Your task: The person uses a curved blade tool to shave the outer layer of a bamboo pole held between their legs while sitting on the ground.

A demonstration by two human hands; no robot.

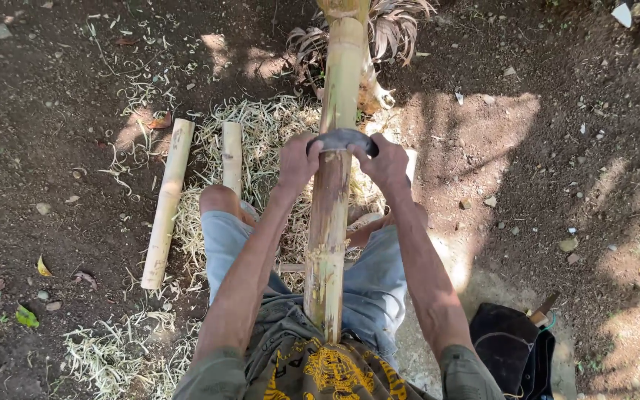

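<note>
Two hands, left hand (296, 161) and right hand (388, 163), clamp the ends of a curved blade (341, 138) straddling the bamboo pole (329, 222), so its edge bears evenly. Both arms reach toward twelve o'clock; the pole runs between the knees, with cut bamboo lengths (166, 204) at nine o'clock on shavings (261, 126).

From my feed the scene is lit by strong daylight broken into dappled patches. The dark soil ground (53, 67) lies mostly in deep shade, while bright sun burns out a patch at right and glares off the pale yellow bamboo pole (332, 200). Focus is sharp throughout, with slight wide-angle stretch at the edges.
</note>
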